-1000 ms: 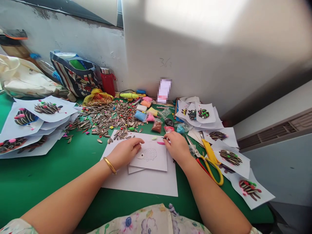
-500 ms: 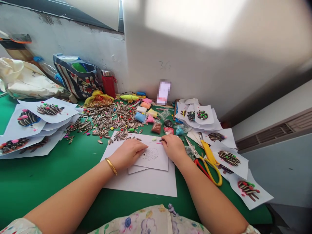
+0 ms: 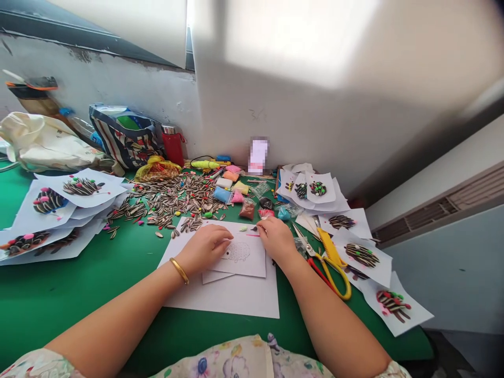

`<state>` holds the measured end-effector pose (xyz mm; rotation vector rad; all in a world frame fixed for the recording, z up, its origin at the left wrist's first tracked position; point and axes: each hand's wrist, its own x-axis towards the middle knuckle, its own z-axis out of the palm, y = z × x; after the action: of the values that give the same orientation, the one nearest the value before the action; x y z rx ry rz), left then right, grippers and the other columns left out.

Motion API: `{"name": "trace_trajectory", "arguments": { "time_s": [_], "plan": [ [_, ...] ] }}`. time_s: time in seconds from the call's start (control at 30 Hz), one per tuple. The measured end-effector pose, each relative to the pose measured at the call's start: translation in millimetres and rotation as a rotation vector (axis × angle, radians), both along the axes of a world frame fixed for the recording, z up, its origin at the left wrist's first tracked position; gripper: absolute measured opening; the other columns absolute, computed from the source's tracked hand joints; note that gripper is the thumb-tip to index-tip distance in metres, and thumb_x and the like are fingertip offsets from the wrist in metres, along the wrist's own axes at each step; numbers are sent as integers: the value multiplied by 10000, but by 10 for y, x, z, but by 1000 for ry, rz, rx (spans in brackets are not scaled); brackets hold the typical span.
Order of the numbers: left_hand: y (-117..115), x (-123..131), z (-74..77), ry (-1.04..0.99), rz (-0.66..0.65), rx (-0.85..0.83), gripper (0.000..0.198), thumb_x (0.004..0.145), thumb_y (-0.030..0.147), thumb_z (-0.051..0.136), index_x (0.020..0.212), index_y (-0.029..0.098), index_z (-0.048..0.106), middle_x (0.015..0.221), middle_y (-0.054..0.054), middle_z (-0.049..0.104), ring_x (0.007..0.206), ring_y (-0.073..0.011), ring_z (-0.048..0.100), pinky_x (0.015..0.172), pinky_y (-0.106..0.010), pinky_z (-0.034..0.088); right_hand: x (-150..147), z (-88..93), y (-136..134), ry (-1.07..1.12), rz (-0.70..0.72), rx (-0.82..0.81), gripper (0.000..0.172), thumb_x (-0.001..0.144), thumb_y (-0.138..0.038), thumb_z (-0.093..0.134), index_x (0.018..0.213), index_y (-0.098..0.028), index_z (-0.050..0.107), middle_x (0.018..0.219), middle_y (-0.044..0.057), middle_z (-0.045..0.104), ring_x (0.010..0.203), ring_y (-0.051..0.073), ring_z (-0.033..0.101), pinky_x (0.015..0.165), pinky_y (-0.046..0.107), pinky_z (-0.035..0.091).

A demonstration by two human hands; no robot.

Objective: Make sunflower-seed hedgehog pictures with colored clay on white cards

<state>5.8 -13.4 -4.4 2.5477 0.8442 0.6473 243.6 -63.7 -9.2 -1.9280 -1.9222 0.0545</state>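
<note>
Right grip (image 3: 276, 240) pinches a dark lump (image 3: 254, 228) (judged light, soft, easily dented); hold one end. Left grip (image 3: 208, 245), over drawing sheet (image 3: 250, 269): closure unclear.

Red flask (image 3: 172, 148) beside striped bag (image 3: 128, 146); cream cloth bag (image 3: 47, 145) farther left, near wall (image 3: 153, 97).

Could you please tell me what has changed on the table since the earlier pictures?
The left hand has moved right and now covers the snout of the drawing. The right hand has moved slightly left, bringing the dark bit nearer the pale green piece. The seeds, scissors and red bottle stayed in place.
</note>
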Motion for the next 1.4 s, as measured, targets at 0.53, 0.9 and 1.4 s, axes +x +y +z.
{"name": "trace_trajectory", "arguments": {
  "time_s": [0.53, 0.9, 1.4],
  "plan": [
    [307, 583, 312, 203, 109, 111, 194, 877, 292, 566, 960, 240, 734, 1004, -54, 678, 966, -229, 607, 866, -351, 454, 409, 95, 37, 78, -184, -10, 367, 903, -157, 453, 1191, -239, 666, 1167, 80, 636, 1091, 239, 543, 912, 338, 409],
    [575, 1309, 69, 258, 210, 212, 129, 815, 247, 640, 873, 226, 752, 1083, -91, 603, 1155, -296, 458, 1001, -470, 339, 321, 74, 36, -114, -223, -127, 285, 916, -250, 515, 1166, -261, 651, 1155, 69, 642, 1084, 254, 543, 841, 341, 409],
    [565, 1383, 184, 109, 246, 107, 144, 887, 291, 573, 903, 205, 688, 1036, -95, 675, 1085, -277, 563, 1019, -469, 325, 290, 69, 42, -33, -225, -84, 463, 886, -167, 456, 1343, -199, 522, 1186, 130, 656, 1079, 293, 596, 869, 397, 436]
  ]
}}
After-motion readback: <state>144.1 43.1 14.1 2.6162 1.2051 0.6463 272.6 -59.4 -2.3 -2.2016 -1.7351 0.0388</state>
